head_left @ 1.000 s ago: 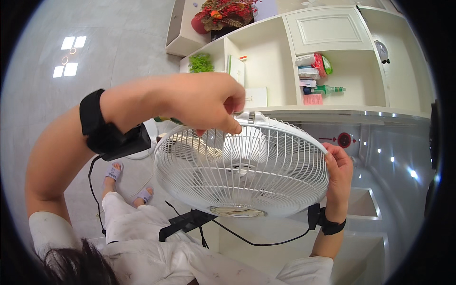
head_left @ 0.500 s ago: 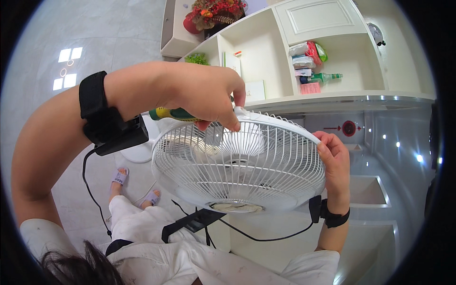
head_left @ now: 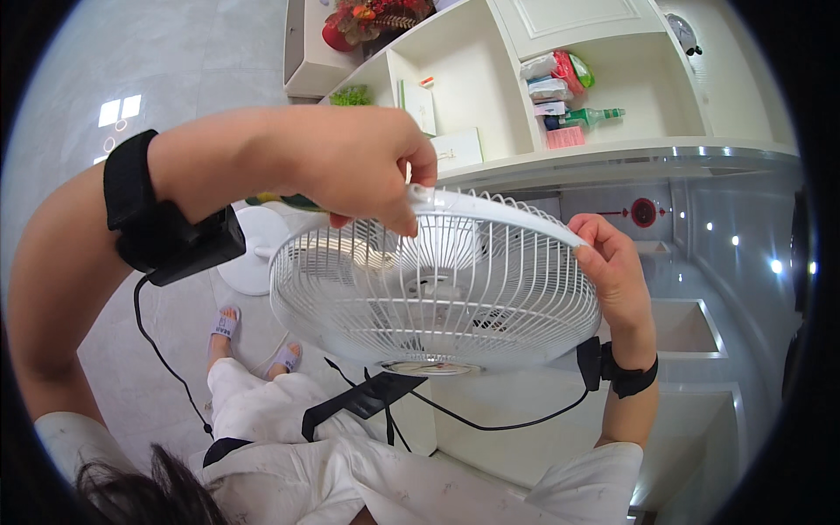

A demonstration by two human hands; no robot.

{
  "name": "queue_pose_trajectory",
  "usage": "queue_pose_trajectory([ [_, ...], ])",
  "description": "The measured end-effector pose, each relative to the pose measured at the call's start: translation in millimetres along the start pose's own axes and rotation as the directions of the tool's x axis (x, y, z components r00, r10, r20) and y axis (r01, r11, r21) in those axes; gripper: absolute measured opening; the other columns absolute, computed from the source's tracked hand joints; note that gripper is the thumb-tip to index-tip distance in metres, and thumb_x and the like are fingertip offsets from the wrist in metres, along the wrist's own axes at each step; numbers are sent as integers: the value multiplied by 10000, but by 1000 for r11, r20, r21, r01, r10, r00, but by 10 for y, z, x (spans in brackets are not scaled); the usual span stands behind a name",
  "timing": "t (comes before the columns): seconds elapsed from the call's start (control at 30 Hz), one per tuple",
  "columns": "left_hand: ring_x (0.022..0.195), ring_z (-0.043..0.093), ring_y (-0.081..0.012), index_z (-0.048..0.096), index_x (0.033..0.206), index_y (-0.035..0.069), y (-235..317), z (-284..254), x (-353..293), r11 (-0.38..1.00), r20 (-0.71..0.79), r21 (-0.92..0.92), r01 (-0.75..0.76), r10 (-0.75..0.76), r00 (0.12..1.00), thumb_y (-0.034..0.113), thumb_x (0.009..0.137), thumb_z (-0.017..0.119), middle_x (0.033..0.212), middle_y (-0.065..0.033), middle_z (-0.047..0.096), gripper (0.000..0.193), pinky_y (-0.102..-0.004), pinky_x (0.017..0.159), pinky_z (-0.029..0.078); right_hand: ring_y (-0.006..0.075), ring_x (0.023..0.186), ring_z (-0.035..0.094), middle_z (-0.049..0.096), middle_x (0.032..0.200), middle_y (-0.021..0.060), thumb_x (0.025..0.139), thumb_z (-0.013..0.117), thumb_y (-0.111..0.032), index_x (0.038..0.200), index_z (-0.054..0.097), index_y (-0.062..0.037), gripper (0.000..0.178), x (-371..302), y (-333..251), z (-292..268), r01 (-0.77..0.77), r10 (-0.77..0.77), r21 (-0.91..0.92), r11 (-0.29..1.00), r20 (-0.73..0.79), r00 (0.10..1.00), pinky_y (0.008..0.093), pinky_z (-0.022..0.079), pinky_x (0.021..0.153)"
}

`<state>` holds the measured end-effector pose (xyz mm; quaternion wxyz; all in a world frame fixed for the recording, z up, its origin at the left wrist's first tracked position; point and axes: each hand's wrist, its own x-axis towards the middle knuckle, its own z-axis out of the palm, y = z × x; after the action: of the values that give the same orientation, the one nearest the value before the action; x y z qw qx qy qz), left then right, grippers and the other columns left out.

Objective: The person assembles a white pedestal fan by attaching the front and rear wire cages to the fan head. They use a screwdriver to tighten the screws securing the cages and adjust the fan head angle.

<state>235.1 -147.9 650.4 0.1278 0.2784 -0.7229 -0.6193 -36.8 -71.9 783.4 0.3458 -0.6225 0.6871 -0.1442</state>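
A white electric fan [head_left: 437, 328] with a round wire guard is in front of me, its guard tilted. My left hand [head_left: 359, 166] is closed, with thumb and fingers pinching the guard's rim beside a small white clip [head_left: 421, 194]. Tucked under that palm is a screwdriver [head_left: 293, 201] with a green-and-yellow handle; its tip is hidden. My right hand [head_left: 612, 271] grips the rim on the right side, thumb on the near side. Below and to the left, the fan's white round base [head_left: 249, 267] shows partly behind the guard.
White shelving [head_left: 464, 70] stands beyond the fan, holding a green bottle [head_left: 593, 116], packets and a small plant [head_left: 352, 95]. Grey floor tiles [head_left: 201, 52] lie at left. Black cables [head_left: 499, 427] run from the wrist-worn devices past my body.
The fan guard has shifted slightly left and tilted, with both hands still on its rim. My left hand has moved left, covering more of the screwdriver. More of the white base shows.
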Motion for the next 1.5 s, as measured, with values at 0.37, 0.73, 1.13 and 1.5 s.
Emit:
queue_pose_trajectory([
  [0.37,539,539,-116,547,850,15,32,65,-92,998,-22,63,-3,4,1000,88,721,656,753,-32,556,184,-264,479,435,67,822,435,468,995,12,788,706,-195,765,470,-75,265,-76,-36,75,36,-36,-7,999,4,999,202,359,767],
  [0.73,467,512,-94,566,814,49,-1,-92,-89,989,182,-147,7,20,983,226,764,714,715,-3,549,236,-236,437,380,57,797,415,457,983,-1,790,700,-244,776,475,-76,281,-70,-22,85,62,-62,5,998,38,997,200,344,732],
  [1.13,474,519,-104,561,806,36,24,-67,-21,968,260,105,-229,196,945,260,804,680,678,-5,538,254,-235,426,424,58,797,421,452,982,2,745,726,-253,776,469,-81,311,-96,12,25,64,-63,-21,998,65,996,199,353,723],
  [1.5,540,540,-99,585,797,37,95,-78,-22,978,195,155,-140,108,975,220,774,705,686,4,569,220,-235,472,422,187,1044,493,512,1086,55,591,806,-270,1007,503,-60,556,-135,-237,248,213,-256,-291,933,-119,959,298,381,878],
])
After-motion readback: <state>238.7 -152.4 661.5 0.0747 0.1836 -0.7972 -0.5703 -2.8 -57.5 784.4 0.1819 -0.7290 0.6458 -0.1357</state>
